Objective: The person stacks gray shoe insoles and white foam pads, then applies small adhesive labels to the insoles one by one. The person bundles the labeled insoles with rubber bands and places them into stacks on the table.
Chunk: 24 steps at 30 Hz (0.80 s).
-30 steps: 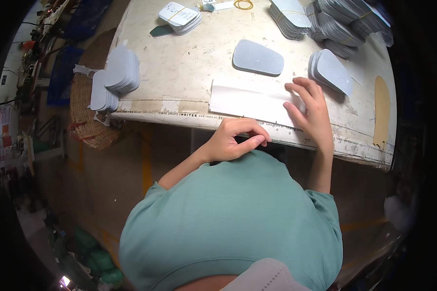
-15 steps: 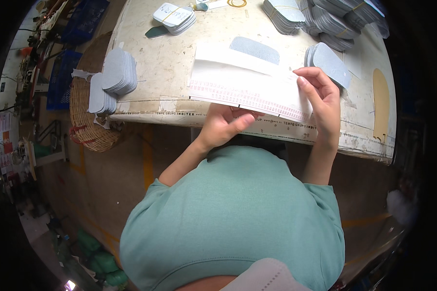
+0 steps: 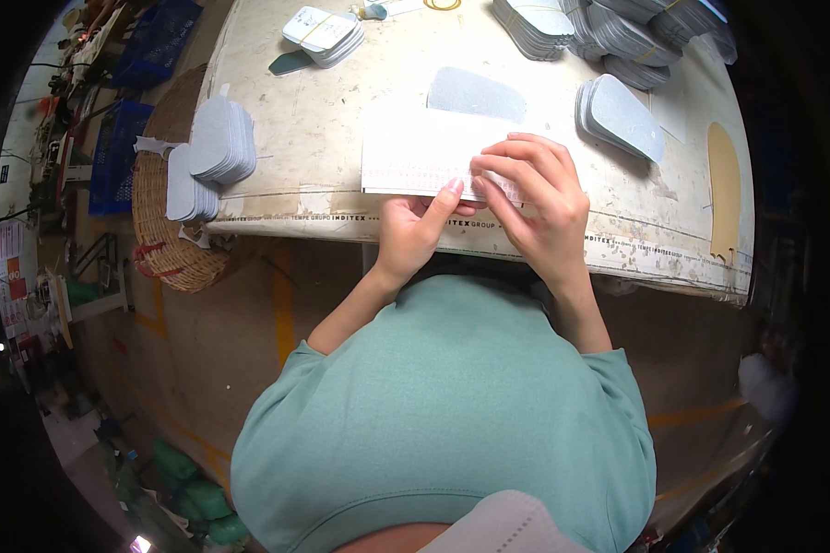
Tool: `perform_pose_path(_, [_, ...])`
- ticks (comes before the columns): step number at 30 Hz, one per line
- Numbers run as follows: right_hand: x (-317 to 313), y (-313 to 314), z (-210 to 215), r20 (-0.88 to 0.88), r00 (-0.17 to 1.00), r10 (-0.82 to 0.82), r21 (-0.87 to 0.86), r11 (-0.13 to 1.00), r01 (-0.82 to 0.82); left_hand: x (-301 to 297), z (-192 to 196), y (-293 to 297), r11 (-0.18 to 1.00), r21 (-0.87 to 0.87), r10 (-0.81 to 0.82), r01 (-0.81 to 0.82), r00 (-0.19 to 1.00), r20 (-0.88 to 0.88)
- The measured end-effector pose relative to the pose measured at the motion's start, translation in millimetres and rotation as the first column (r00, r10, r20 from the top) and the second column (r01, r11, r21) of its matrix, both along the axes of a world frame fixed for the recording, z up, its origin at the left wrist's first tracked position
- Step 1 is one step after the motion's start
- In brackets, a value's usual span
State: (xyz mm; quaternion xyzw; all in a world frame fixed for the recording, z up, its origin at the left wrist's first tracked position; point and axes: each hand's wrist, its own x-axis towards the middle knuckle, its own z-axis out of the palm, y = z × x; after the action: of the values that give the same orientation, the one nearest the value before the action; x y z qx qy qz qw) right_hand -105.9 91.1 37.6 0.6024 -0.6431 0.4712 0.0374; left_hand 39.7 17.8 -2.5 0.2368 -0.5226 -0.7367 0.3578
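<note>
You've got the white sheet [image 3: 415, 152] at the near edge of the table [image 3: 341, 101], lying flat on the top with its lower margin just short of the rim, and both your hands are on its right end. Your left hand [image 3: 415, 230] comes up from below the table edge, thumb and forefinger pinching the sheet's lower margin. Your right hand [image 3: 539, 198] lies over the sheet's right end, fingers curled and pressing down on it, fingertips meeting the left thumb. Just beyond the sheet, partly tucked behind it, lies a single grey insole piece [image 3: 478, 94]. To its right sits a short stack of grey insoles [image 3: 622, 115], and along the far edge more grey stacks [image 3: 609, 28] crowd together. Near the far left corner there's a banded bundle of pale pieces [image 3: 323, 32]. At the left edge a stack of light grey cut-outs [image 3: 219, 138] hangs over a wicker basket [image 3: 161, 249] standing beside the table. On the right end lies a tan insole shape [image 3: 724, 189].
</note>
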Motion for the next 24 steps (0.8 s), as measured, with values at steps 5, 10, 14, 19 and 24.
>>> perform_pose_path(5, [0.8, -2.0, -8.0, 0.095, 0.995, 0.010, 0.020, 1.000, -0.012, 1.6, 1.2, 1.7, 0.999, -0.038, 0.017, -0.017, 1.000, -0.003])
perform_pose_path(10, [2.9, -3.1, -10.9, -0.006, 1.000, -0.009, -0.047, 0.999, 0.008, 2.6, 1.8, 1.2, 0.999, -0.027, 0.037, -0.037, 0.999, -0.015])
perform_pose_path(14, [3.8, -3.9, -12.8, -0.024, 0.999, -0.045, -0.082, 0.996, 0.043, 7.8, 4.2, -0.8, 0.985, 0.160, -0.041, 0.057, 0.994, -0.104])
perform_pose_path(19, [3.4, -1.7, -9.5, 0.146, 0.989, -0.004, -0.045, 0.999, 0.011, 6.1, 5.4, -5.0, 0.998, -0.050, -0.036, 0.038, 0.999, 0.039])
perform_pose_path(24, [9.1, -5.9, -6.1, 0.178, 0.981, 0.078, -0.095, 0.994, -0.062, 5.1, 4.9, -3.4, 0.999, -0.052, -0.004, 0.007, 0.998, 0.068])
